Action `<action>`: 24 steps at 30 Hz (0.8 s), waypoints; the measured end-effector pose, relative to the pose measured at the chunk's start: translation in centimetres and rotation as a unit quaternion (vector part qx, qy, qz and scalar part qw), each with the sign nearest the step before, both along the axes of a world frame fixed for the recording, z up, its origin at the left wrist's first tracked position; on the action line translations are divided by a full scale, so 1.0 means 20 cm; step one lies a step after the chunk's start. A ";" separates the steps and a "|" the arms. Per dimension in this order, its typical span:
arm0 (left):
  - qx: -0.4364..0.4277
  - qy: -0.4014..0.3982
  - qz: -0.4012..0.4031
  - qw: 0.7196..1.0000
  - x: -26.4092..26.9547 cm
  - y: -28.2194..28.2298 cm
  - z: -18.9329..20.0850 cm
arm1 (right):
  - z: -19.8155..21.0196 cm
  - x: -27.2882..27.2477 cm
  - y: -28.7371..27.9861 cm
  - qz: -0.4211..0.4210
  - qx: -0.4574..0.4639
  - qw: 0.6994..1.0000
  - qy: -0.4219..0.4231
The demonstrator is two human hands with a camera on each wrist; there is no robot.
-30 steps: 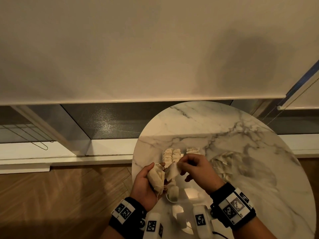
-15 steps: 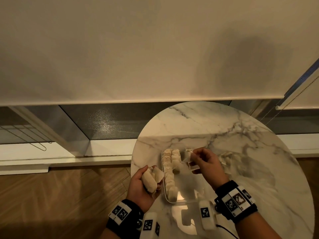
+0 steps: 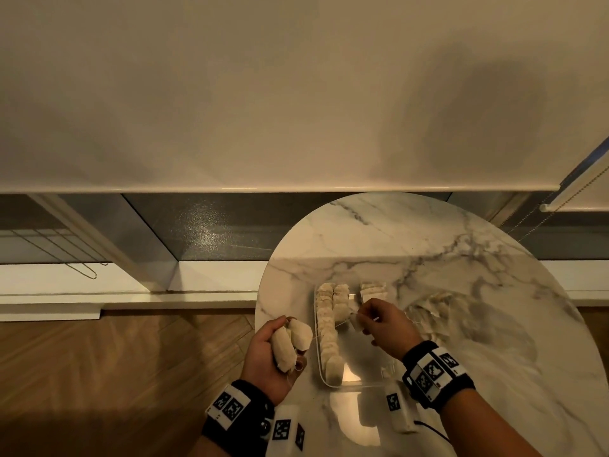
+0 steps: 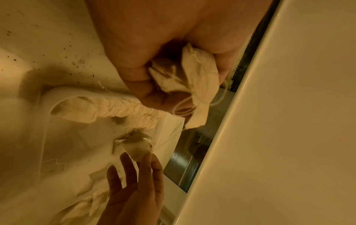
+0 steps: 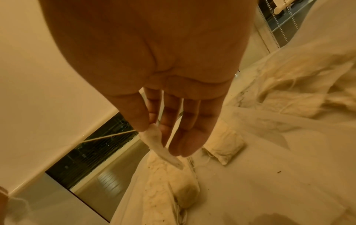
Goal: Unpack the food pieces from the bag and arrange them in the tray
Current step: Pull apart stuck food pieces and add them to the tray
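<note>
Marble-patterned round table [image 3: 428, 245], seen from above, with a clear plastic tray [image 3: 365, 384] near its front edge. Inside the tray, along the left wall, a full row of pale food pieces [image 3: 326, 328], a shorter second row beside it, and a small cluster at the far right corner.

Right hand [image 3: 384, 324] over the tray, thumb and forefinger pinching one flat piece [image 5: 163, 146] by its top edge, other fingers straight. Left hand [image 3: 270, 354] just off the table's left edge, fingers curled round a few spare pieces [image 3: 291, 341] with loose threads trailing.

Likely risks: the pinched piece slipping from so light a hold and landing crooked; threads snagging and dragging set pieces out of line; a spare piece dropping to the wooden floor [image 3: 115, 374].

Right of the tray, a crumpled clear bag [image 3: 438, 311] holding more pieces. Nothing between hand and tray. Behind, a drawn blind [image 3: 296, 94].
</note>
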State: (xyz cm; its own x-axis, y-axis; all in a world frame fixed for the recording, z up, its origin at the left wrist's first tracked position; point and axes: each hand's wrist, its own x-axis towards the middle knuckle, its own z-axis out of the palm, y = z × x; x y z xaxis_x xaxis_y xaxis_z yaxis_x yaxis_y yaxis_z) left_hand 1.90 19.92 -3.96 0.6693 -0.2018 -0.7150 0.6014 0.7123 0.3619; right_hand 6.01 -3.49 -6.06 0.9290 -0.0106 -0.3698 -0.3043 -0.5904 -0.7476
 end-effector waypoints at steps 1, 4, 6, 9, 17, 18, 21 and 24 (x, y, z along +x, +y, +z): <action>0.000 0.004 0.000 1.000 0.00 0.01 0.00 | -0.01 0.00 0.00 0.007 -0.002 1.000 -0.003; 0.000 0.021 0.002 1.000 0.01 0.04 -0.04 | -0.01 0.01 -0.02 0.039 -0.018 0.999 -0.018; -0.005 0.030 0.008 0.999 0.01 0.07 -0.08 | -0.01 0.01 -0.03 0.066 -0.041 0.997 -0.029; -0.022 0.034 0.032 0.999 0.02 0.10 -0.10 | -0.01 0.00 -0.03 0.125 -0.083 0.988 -0.023; -0.126 -0.005 0.049 0.991 0.05 0.10 0.03 | -0.06 -0.03 -0.04 0.188 -0.166 0.968 0.002; -0.129 -0.009 0.048 0.990 0.05 0.11 0.03 | -0.07 -0.02 -0.04 0.178 -0.176 0.968 0.001; -0.135 -0.016 0.044 0.990 0.06 0.10 0.04 | -0.09 0.01 -0.05 0.158 -0.179 0.971 -0.005; -0.137 -0.017 0.042 0.990 0.06 0.11 0.02 | -0.10 0.04 -0.04 0.177 -0.159 0.971 0.028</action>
